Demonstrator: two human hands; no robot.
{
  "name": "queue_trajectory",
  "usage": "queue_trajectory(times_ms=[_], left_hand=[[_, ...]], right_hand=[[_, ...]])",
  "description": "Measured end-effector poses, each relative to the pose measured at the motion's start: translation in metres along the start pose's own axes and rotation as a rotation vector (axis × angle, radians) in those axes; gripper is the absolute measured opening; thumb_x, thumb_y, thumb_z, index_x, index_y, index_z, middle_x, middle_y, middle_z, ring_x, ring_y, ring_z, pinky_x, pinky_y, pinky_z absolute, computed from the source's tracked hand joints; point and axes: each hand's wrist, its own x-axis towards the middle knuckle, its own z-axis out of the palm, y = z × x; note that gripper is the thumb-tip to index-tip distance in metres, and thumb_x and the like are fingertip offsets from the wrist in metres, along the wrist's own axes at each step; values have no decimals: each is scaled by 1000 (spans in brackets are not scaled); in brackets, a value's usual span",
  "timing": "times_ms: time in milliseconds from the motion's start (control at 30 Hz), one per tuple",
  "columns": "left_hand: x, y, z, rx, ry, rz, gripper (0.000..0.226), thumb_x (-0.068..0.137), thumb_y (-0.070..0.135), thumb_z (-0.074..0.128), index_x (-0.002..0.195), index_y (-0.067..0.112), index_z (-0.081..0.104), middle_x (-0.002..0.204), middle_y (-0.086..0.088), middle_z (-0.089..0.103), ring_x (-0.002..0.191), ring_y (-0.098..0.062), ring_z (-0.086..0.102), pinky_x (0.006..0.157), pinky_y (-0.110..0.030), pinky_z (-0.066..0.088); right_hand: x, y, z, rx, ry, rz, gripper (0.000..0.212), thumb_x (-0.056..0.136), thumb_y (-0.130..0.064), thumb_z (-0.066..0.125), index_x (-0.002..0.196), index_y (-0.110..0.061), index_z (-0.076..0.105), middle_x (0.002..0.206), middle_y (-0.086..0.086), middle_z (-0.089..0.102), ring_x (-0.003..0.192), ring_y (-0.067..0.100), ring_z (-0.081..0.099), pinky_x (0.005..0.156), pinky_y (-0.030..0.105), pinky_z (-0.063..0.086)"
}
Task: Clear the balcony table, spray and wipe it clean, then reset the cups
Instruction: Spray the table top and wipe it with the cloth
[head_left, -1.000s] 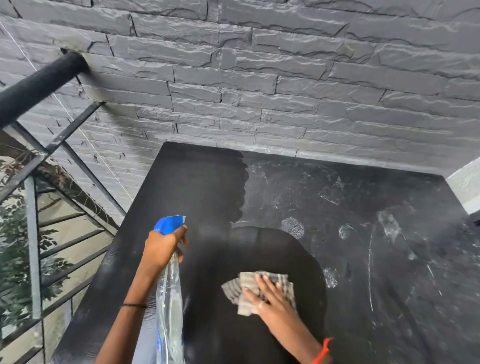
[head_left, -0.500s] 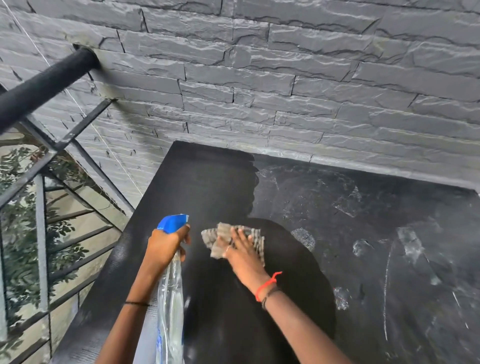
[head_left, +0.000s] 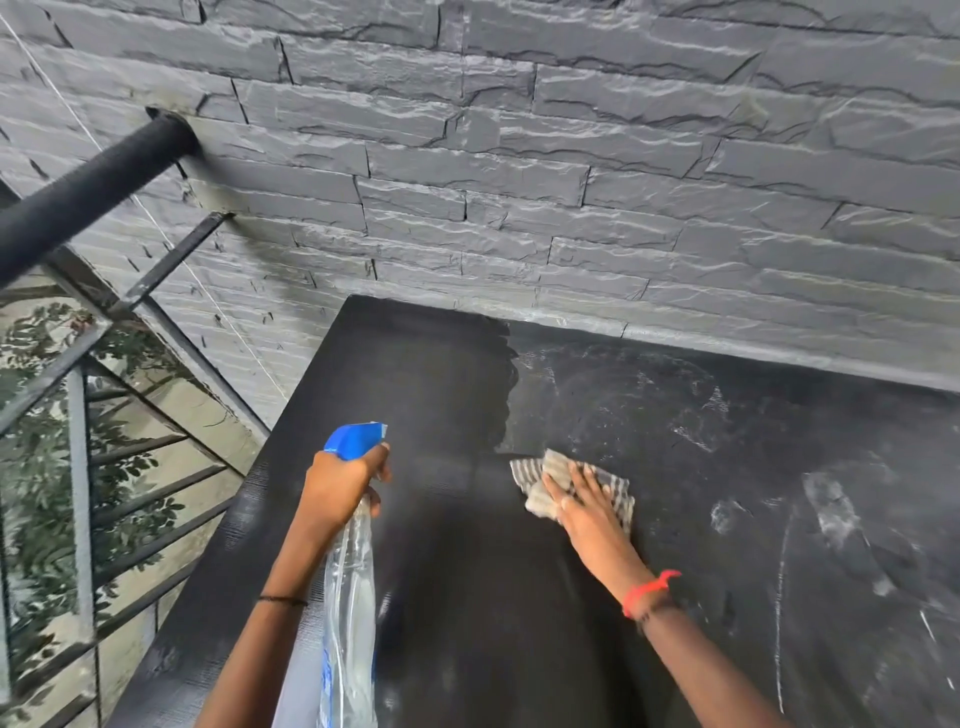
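Pressing flat on the cloth (head_left: 555, 461), right hand (head_left: 589, 506); left hand (head_left: 337, 483) grips spray bottle (head_left: 349, 577).

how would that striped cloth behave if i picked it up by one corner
The crumpled grey striped cloth would probably hang limp: it lies in soft folds under the flat right hand. It looks thin, so likely light. It may be damp, since the black table shows streaky smears.
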Motion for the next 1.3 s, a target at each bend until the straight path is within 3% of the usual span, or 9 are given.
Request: queue_trajectory(times_ms=[133,367,433,567,700,767,833,1167,1300], left_hand=[[2,1,8,30,-1,-17,22,65,34,60,62,12,60,67,-14,62,37,-27,50,56,-34,44],[15,12,44,96,-21,-51,23,60,34,60,58,10,60,60,-20,62,40,-27,54,55,-33,45],[18,19,58,114,-53,-73,24,64,33,61,56,10,59,52,-17,59,38,-26,54,52,-28,44],[23,33,87,165,-106,-102,24,80,22,60,61,8,62,39,-10,53,35,-19,51,44,-19,43],[24,45,114,185,-130,-79,21,81,19,59,65,5,63,40,-8,53,33,-17,51,40,-14,42],[22,51,126,186,-142,-63,20,82,17,58,67,4,62,41,-4,52,31,-13,51,40,-13,42],[22,55,135,176,-143,-45,21,85,15,57,69,1,60,45,-3,52,30,-8,49,38,-11,40],[10,67,186,225,-274,28,25,84,20,58,63,6,56,40,2,53,34,-12,50,46,-17,43],[15,81,210,253,-315,68,25,75,31,59,69,7,58,55,-5,59,42,-18,56,54,-26,47]], right_hand=[[54,-56,-18,80,-71,-29,58,96,-10,35,149,-30,21,157,17,6,145,35,4,117,44,2],[5,-99,25,52,-80,-346,48,80,-32,36,121,-38,62,139,9,50,125,26,52,105,42,38],[-26,-82,42,-36,-104,-396,45,77,-40,42,117,-41,62,136,4,54,122,21,55,112,41,27],[-58,-17,49,-12,69,-264,59,65,-37,63,122,-45,51,136,-1,53,127,17,48,112,43,14],[-51,52,37,129,131,-113,76,82,-26,48,146,-45,12,160,-3,0,146,14,-3,110,35,12],[-45,62,34,144,136,-50,52,100,-31,23,147,-43,3,158,-6,-12,146,12,-8,110,31,9],[-41,58,32,187,76,-32,47,100,-42,1,147,-44,5,158,-7,-13,146,11,-8,111,31,8],[-39,56,32,169,100,-9,47,100,-45,0,147,-44,3,159,-4,0,146,12,-7,113,30,4],[-39,57,36,147,107,-7,51,100,-45,0,138,-40,33,159,-6,-10,146,13,-7,113,31,4]])
